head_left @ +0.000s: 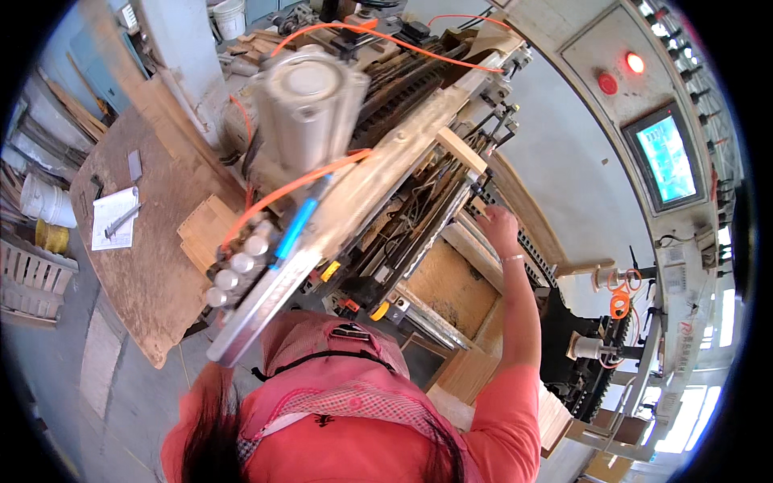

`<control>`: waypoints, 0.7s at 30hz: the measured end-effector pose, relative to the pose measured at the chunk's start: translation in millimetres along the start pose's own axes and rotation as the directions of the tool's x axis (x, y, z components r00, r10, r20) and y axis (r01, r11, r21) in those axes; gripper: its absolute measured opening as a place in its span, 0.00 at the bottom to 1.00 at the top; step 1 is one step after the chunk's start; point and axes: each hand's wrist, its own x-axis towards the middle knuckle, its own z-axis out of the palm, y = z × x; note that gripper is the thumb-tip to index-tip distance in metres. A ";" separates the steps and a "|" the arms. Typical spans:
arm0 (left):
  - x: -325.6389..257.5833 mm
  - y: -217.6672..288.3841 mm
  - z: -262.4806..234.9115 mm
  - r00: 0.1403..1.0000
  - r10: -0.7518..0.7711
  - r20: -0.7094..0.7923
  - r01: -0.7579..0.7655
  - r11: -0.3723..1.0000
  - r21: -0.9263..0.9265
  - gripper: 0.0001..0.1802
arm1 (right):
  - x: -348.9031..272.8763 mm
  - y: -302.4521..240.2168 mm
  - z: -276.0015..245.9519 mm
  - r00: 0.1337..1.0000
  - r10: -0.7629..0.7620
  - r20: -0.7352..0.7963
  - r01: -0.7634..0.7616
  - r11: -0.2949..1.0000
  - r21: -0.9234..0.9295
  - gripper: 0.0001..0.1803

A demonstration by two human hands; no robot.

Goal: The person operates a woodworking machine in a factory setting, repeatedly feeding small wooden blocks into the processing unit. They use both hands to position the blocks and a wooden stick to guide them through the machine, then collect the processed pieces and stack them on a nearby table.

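Note:
My right hand (pixel 499 228) reaches into the machine with its fingers curled. What they hold, if anything, is hidden. It is by a dark toothed rail and a long wooden strip (pixel 531 211). Left of and beyond it, a short pale wooden bar (pixel 461 151) lies across the machine frame. My left forearm goes up behind a silver metal beam (pixel 262 310), which hides most of that hand. A large metal cylinder (pixel 310 105) rises above the beam, with an orange air hose (pixel 298 189) curving past it.
A brown worktable (pixel 153 266) on the left bears a paper sheet (pixel 114 221) with a caliper on it, and wooden boards (pixel 208 232). A control panel with a lit screen (pixel 666 159) and a red button (pixel 607 83) overhangs the right. Wooden panels (pixel 465 374) are stacked near my right elbow.

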 end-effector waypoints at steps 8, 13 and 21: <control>-206.4 140.3 233.6 0.892 0.271 0.361 -0.433 0.741 0.514 0.10 | 123.4 12.3 21.0 0.996 -0.049 -0.075 0.048 0.999 -0.013 0.26; -224.1 170.1 340.0 0.453 0.568 0.687 -0.891 0.280 0.357 0.20 | 170.5 17.5 48.3 0.990 -0.124 0.069 0.130 0.987 -0.098 0.33; -203.0 145.9 365.8 0.564 0.332 0.757 -0.822 0.317 0.473 0.27 | 189.4 21.3 61.7 0.974 -0.133 0.182 0.149 0.986 -0.078 0.25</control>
